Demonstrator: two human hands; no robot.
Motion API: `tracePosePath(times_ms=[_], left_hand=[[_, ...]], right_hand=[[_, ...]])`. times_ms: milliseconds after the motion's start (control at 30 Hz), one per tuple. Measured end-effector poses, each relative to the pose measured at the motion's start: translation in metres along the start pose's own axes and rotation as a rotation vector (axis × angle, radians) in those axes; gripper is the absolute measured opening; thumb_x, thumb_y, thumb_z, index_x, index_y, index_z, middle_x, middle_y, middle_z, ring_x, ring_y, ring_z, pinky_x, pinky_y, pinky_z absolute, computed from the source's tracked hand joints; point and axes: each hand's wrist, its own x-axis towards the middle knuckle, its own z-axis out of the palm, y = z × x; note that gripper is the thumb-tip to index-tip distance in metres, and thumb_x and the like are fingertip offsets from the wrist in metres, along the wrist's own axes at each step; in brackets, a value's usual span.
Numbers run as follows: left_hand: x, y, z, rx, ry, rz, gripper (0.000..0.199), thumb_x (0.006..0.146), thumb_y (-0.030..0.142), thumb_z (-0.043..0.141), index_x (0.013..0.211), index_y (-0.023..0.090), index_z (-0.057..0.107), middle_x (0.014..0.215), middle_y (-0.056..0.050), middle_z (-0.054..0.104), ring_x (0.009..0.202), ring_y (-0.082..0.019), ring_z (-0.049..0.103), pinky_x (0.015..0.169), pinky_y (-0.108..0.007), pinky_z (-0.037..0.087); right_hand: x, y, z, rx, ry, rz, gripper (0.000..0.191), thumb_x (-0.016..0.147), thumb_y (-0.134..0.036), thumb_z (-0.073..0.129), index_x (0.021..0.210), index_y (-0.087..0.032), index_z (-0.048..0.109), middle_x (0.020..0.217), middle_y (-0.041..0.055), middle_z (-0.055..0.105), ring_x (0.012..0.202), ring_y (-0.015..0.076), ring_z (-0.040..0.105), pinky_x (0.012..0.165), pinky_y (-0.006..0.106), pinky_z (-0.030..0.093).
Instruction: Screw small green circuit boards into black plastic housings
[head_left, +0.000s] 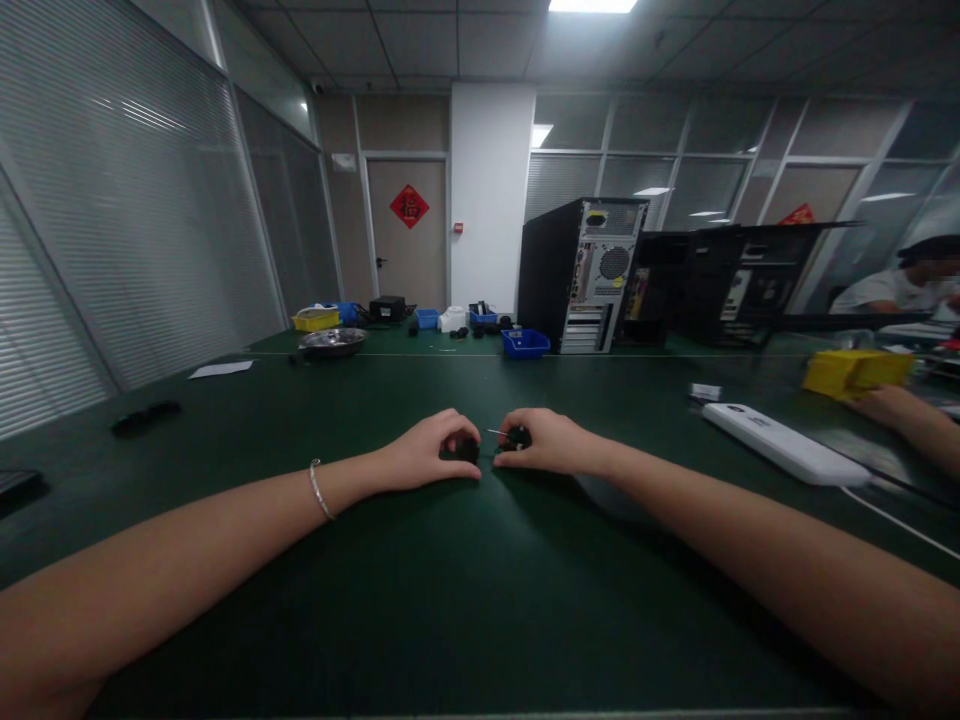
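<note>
Over the middle of the dark green table (420, 610), my left hand (427, 450) curls its fingers and thumb round a small black part (467, 450). Facing it, my right hand (547, 440) grips another small black part (517, 437), from which a thin metal pin or shaft points left. A narrow gap separates the two parts. Both are too small and dark for their details to show. A bracelet circles my left wrist.
A white power bank-like box (784, 443) with a cable lies at right, near another person's hand (900, 410) at a yellow bin (855, 372). Behind stand a computer tower (577, 270), a blue tray (525, 345) and a metal bowl (332, 342). Dark glasses (146, 417) lie left.
</note>
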Motion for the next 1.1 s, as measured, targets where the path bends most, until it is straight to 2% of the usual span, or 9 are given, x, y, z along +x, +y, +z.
tracePosePath(times_ms=[267, 367, 500, 633, 767, 933, 1033, 1100], left_hand=[[0.005, -0.011, 0.003, -0.380, 0.038, -0.050, 0.045, 0.071, 0.024, 0.071, 0.112, 0.017, 0.052, 0.093, -0.003, 0.058, 0.085, -0.016, 0.057, 0.079, -0.033, 0.047], [0.006, -0.013, 0.005, -0.439, 0.033, -0.051, 0.046, 0.070, 0.021, 0.072, 0.111, 0.017, 0.052, 0.092, -0.003, 0.059, 0.086, -0.017, 0.059, 0.081, -0.036, 0.048], [0.006, -0.012, 0.004, -0.426, 0.027, -0.048, 0.045, 0.071, 0.020, 0.071, 0.112, 0.017, 0.052, 0.093, -0.003, 0.060, 0.086, -0.017, 0.059, 0.081, -0.035, 0.049], [0.004, -0.006, 0.002, -0.382, 0.030, -0.052, 0.043, 0.072, 0.022, 0.070, 0.112, 0.017, 0.053, 0.093, -0.003, 0.060, 0.086, -0.017, 0.058, 0.079, -0.034, 0.048], [0.004, -0.005, 0.003, -0.365, 0.031, -0.065, 0.042, 0.073, 0.021, 0.069, 0.112, 0.017, 0.053, 0.093, -0.004, 0.060, 0.086, -0.017, 0.058, 0.078, -0.034, 0.048], [0.005, -0.007, 0.004, -0.369, 0.035, -0.038, 0.043, 0.073, 0.021, 0.069, 0.112, 0.017, 0.053, 0.094, -0.004, 0.060, 0.087, -0.017, 0.058, 0.078, -0.034, 0.047], [0.004, -0.006, 0.003, -0.363, 0.038, -0.043, 0.043, 0.073, 0.022, 0.069, 0.112, 0.017, 0.053, 0.094, -0.004, 0.060, 0.086, -0.017, 0.058, 0.078, -0.033, 0.047], [0.004, -0.006, 0.004, -0.357, 0.038, -0.042, 0.043, 0.073, 0.021, 0.069, 0.112, 0.016, 0.053, 0.094, -0.005, 0.060, 0.087, -0.017, 0.057, 0.078, -0.033, 0.046]], right_hand=[[0.005, 0.005, 0.007, 0.055, 0.018, -0.014, 0.022, 0.074, -0.038, 0.064, 0.089, -0.022, 0.068, 0.086, 0.0022, 0.068, 0.077, 0.0177, 0.062, 0.064, 0.025, 0.045], [0.006, 0.008, 0.010, 0.045, 0.046, -0.012, 0.025, 0.073, -0.039, 0.065, 0.091, -0.021, 0.067, 0.087, 0.0025, 0.068, 0.077, 0.0178, 0.062, 0.063, 0.025, 0.044], [0.006, 0.008, 0.011, -0.005, 0.081, 0.001, 0.037, 0.069, -0.047, 0.068, 0.098, -0.022, 0.065, 0.096, 0.0046, 0.067, 0.084, 0.0209, 0.062, 0.066, 0.028, 0.045], [0.007, 0.007, 0.012, -0.037, 0.065, -0.014, 0.020, 0.077, -0.037, 0.062, 0.091, -0.025, 0.067, 0.093, 0.0027, 0.068, 0.085, 0.0209, 0.062, 0.068, 0.029, 0.044], [0.007, 0.007, 0.011, -0.008, 0.060, -0.030, 0.015, 0.076, -0.027, 0.060, 0.089, -0.023, 0.067, 0.090, 0.0032, 0.067, 0.082, 0.0198, 0.062, 0.069, 0.029, 0.045], [0.007, 0.011, 0.007, 0.110, 0.051, -0.032, 0.033, 0.069, -0.011, 0.060, 0.101, -0.017, 0.060, 0.095, 0.0051, 0.064, 0.084, 0.0178, 0.060, 0.069, 0.025, 0.046], [0.008, 0.014, 0.006, 0.139, 0.034, 0.010, 0.041, 0.070, -0.013, 0.061, 0.110, -0.016, 0.058, 0.101, 0.0070, 0.064, 0.087, 0.0181, 0.060, 0.072, 0.026, 0.046], [0.009, 0.015, 0.006, 0.121, 0.021, 0.025, 0.039, 0.073, -0.019, 0.062, 0.111, -0.016, 0.060, 0.100, 0.0070, 0.065, 0.085, 0.0185, 0.061, 0.071, 0.026, 0.046]])
